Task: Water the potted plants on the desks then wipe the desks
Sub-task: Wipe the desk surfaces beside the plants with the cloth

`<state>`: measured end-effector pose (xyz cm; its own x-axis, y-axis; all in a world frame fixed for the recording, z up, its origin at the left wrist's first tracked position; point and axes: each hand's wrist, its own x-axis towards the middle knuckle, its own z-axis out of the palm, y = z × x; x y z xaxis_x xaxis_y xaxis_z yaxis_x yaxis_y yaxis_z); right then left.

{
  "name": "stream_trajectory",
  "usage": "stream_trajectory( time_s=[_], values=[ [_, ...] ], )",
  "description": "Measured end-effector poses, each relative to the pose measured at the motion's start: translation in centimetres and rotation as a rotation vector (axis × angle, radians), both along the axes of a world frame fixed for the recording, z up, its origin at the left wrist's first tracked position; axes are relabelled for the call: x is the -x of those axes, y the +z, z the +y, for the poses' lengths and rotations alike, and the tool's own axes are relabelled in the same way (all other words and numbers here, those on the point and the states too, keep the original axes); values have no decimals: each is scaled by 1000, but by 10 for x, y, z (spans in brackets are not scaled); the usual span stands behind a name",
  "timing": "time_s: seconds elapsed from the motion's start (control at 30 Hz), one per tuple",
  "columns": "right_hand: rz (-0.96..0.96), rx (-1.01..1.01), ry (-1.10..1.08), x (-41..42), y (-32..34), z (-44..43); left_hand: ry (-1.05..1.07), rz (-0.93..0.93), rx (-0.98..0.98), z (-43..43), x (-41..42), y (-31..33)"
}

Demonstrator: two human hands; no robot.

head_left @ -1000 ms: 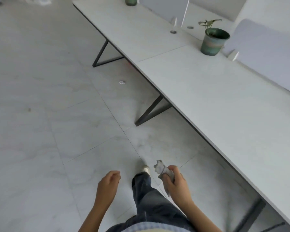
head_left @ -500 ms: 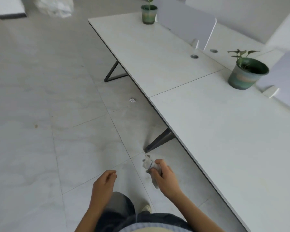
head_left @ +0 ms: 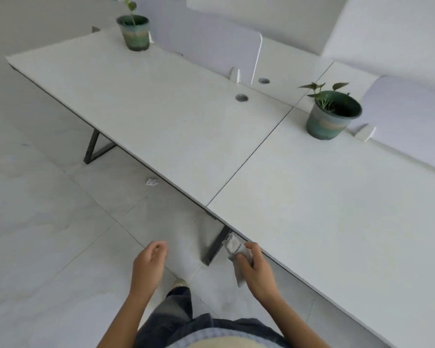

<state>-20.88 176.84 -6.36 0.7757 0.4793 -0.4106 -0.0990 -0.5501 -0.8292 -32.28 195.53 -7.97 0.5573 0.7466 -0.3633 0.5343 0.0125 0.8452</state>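
At the 6 o'clock edge of the view, the left hand (head_left: pixel 150 262) hung over the floor (head_left: pixel 48 234) with its fingers loosely curled, holding nothing. At its 3 o'clock side, the right hand (head_left: pixel 255 268) gripped a crumpled grey-white cloth (head_left: pixel 235 249), fingers wrapped round it; one end stood up above the fist and the other hung below. The cloth sat at the front edge of the near tabletop (head_left: pixel 337 222), beside a dark desk leg (head_left: pixel 215 247); contact with that edge could not be determined. A paper scrap (head_left: pixel 151 182) lay on the floor at 10 o'clock, by the front edge of the far tabletop (head_left: pixel 148 109). The near potted plant (head_left: pixel 333 119) stood upright at 2 o'clock on the near tabletop, close to a divider panel (head_left: pixel 407 116). A round cable hole (head_left: pixel 241 97) sat in the far tabletop at 12 o'clock. The far potted plant (head_left: pixel 133 31) stood upright at 11 o'clock, at that tabletop's rear corner.
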Motion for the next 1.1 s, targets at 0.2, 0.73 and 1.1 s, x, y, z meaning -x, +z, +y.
stream_trajectory(
  time_s=[0.2,0.73,1.1],
  values=[
    [144,-198,-560,-15,20,34,-202,-16,38,48,-49,0],
    [-293,802,-208,-188,-21,-39,-478,-16,-197,49,-230,6],
    [-379,779,132,-279,-39,10,-790,358,-767,34,-355,-34]
  ],
)
